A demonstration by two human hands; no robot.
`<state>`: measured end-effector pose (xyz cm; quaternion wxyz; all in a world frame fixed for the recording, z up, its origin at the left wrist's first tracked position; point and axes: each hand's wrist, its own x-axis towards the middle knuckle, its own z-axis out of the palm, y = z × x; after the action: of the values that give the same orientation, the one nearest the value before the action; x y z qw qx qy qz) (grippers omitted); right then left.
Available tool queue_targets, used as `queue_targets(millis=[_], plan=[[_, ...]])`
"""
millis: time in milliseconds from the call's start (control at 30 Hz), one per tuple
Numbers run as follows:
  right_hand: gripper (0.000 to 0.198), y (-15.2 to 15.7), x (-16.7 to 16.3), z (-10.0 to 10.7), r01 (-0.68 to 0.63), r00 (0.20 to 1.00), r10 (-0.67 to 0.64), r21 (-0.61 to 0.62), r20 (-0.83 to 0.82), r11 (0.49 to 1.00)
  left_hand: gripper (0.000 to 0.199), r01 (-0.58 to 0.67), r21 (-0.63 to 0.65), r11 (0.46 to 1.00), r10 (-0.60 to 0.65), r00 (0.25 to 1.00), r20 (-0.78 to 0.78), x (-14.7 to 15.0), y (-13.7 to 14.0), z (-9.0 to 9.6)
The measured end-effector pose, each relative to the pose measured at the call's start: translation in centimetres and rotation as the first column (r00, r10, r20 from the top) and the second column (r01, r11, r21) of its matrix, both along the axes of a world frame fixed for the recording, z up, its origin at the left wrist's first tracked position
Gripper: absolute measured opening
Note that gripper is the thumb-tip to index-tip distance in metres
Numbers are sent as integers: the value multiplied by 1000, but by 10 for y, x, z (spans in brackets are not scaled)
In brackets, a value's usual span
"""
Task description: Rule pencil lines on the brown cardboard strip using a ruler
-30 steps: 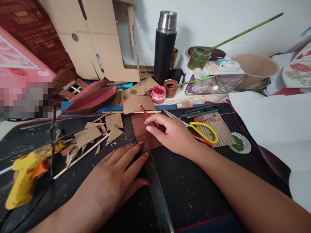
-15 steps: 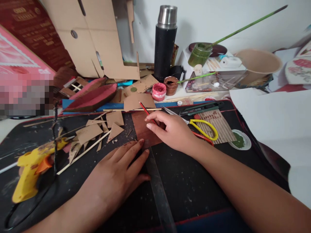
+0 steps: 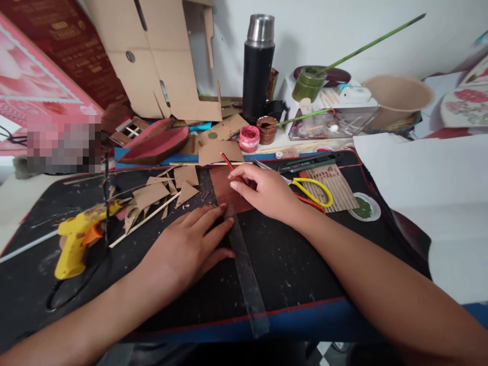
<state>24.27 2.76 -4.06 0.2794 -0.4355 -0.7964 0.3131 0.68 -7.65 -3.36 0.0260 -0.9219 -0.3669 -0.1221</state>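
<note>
On the mat [image 3: 290, 264] before us, a board [image 3: 224, 188] lies midway, and a ruler [image 3: 246, 269] runs from its near edge toward us. Our left hand [image 3: 179, 249] rests left of the ruler, fingertips at its far end; a pencil [image 3: 227, 161] sits in our right hand [image 3: 267, 193]. To our left lie cardboard scraps [image 3: 151, 195], then a glue gun [image 3: 74, 244]; to our right, scissors [image 3: 297, 181] and a lid [image 3: 375, 211]. Beyond the mat, a flask [image 3: 258, 76] stands behind two paint pots [image 3: 249, 145].
</note>
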Motion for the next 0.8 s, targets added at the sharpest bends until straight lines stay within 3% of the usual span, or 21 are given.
queue_targets(millis=[267, 633, 800], plan=[[15, 0, -1, 1, 5, 1000, -5, 14, 5, 1000, 50, -12, -69, 998, 14, 1000, 26, 0, 1, 1], [15, 1, -1, 0, 0, 1000, 0, 12, -1, 1000, 49, 13, -9, 1000, -12, 999, 32, 0, 1, 0], [14, 1, 0, -1, -5, 999, 4, -9, -51, 1000, 49, -5, -39, 999, 7, 999, 33, 0, 0, 1]])
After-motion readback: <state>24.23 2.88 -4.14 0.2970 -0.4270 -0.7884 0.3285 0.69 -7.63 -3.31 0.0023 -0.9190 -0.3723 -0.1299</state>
